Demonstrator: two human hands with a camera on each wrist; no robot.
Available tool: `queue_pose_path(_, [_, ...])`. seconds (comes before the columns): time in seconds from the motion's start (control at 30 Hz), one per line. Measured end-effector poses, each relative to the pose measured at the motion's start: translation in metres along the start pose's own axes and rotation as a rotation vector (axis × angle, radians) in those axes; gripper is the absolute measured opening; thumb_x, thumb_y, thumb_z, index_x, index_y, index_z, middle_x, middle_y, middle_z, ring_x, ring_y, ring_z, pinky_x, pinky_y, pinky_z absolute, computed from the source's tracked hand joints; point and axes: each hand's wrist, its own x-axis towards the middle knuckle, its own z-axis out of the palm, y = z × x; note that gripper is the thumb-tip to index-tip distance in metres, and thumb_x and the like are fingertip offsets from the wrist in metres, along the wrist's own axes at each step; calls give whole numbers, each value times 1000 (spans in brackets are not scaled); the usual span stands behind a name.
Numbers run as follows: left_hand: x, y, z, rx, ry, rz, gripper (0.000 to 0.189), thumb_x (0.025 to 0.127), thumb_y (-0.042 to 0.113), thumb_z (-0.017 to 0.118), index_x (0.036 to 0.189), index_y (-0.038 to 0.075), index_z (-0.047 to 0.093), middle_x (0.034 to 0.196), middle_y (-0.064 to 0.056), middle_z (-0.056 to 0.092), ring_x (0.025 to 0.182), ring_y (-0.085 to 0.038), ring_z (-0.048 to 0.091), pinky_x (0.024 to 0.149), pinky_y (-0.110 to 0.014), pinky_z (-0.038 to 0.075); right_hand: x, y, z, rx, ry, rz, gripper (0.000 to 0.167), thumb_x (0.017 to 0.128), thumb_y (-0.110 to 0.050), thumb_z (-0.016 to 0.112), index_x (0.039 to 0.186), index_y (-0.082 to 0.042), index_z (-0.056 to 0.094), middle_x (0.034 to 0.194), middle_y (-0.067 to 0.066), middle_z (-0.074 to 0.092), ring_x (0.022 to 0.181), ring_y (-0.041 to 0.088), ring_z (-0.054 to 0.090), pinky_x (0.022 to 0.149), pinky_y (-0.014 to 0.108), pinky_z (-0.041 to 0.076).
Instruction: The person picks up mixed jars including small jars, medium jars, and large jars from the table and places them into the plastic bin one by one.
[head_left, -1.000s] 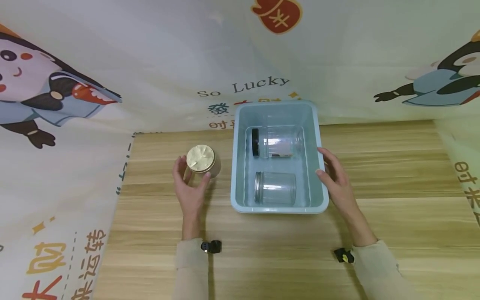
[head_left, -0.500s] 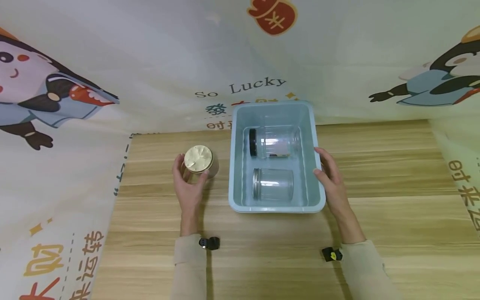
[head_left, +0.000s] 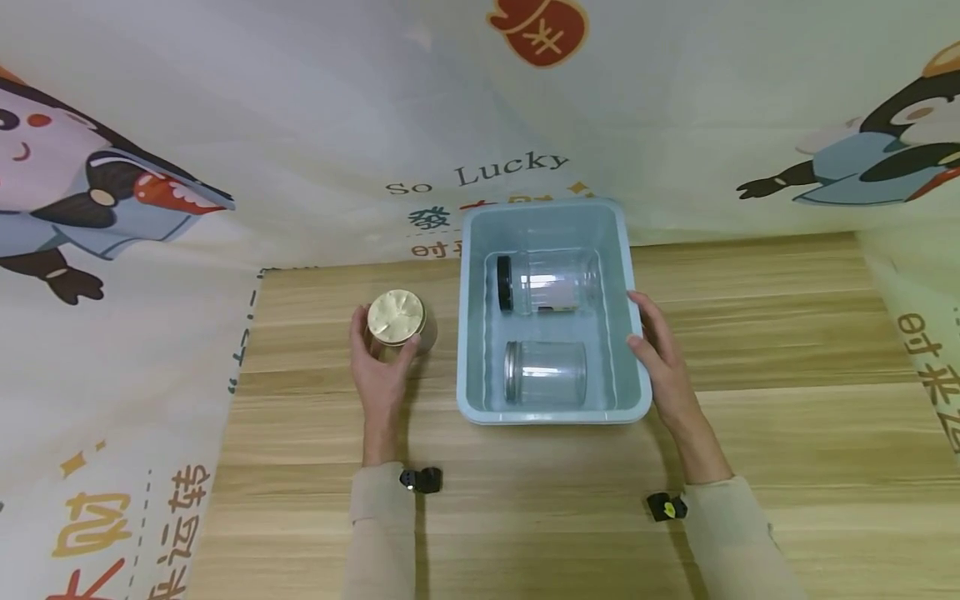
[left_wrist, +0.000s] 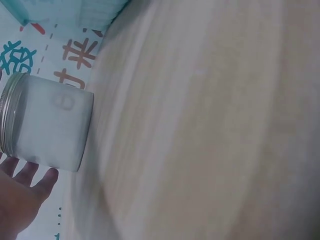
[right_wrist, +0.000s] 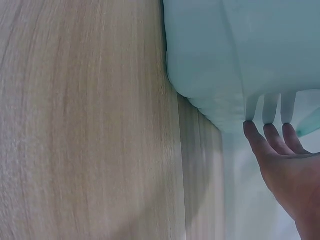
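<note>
In the head view my left hand (head_left: 380, 375) holds an upright clear jar with a gold-coloured lid (head_left: 396, 317), which stands on the table left of the bin. Its thumb is on the near right side and its fingers are on the left. The jar's clear body (left_wrist: 52, 122) shows in the left wrist view. My right hand (head_left: 670, 375) grips the right rim of a light blue plastic bin (head_left: 467, 333). In the right wrist view several fingertips (right_wrist: 270, 131) touch the bin's outer wall (right_wrist: 205, 55); the thumb is hidden there.
Inside the bin lie a clear jar with a black lid (head_left: 558, 282) and, nearer me, a clear jar with a silver lid (head_left: 551, 372), both on their sides. A printed cloth (head_left: 337, 150) hangs behind the wooden table (head_left: 525, 508).
The head view has shifted slightly. My right forearm has come a little to the left, with the hand still at the rim. Both hands keep their holds on jar and bin.
</note>
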Motion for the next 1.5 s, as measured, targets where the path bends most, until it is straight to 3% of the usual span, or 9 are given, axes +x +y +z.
queue_pose_path(0.27, [2,-1,4,-7,-9,-46,91,75,-3,82,150,-7,31,152,-22,38,141,-29,36,116,-40,28,-1,0,-1,-6,-5,6,51,104,-13,41,154,-20,36,157,7,32,131,21,37,96,26,40])
queue_pose_path(0.67, [6,-3,7,-9,-13,-35,94,74,-2,83,151,-4,29,154,-20,36,144,-25,31,118,-29,21,-1,2,-2,5,-14,-12,51,103,-12,40,154,-18,35,158,8,30,137,22,33,101,26,36])
queue_pose_path(0.9, [7,-7,6,-56,-10,-53,94,73,-3,84,149,-6,30,152,-22,37,140,-25,35,116,-30,25,2,2,-5,15,-68,-29,51,103,-9,40,154,-17,32,151,13,34,122,30,42,87,29,48])
queue_pose_path(1.13, [8,-12,6,-91,-17,-71,91,74,-3,83,149,-2,32,150,-19,39,139,-24,37,115,-30,28,1,2,-5,-2,-63,-31,54,102,-7,40,154,-18,32,150,14,36,121,28,42,88,28,47])
queue_pose_path(1.5, [10,-14,5,-96,-34,-85,91,74,-6,82,149,-6,30,151,-20,37,141,-27,36,115,-29,28,2,2,-5,-4,-48,-38,53,102,-7,40,154,-17,35,146,15,39,118,27,44,87,27,47])
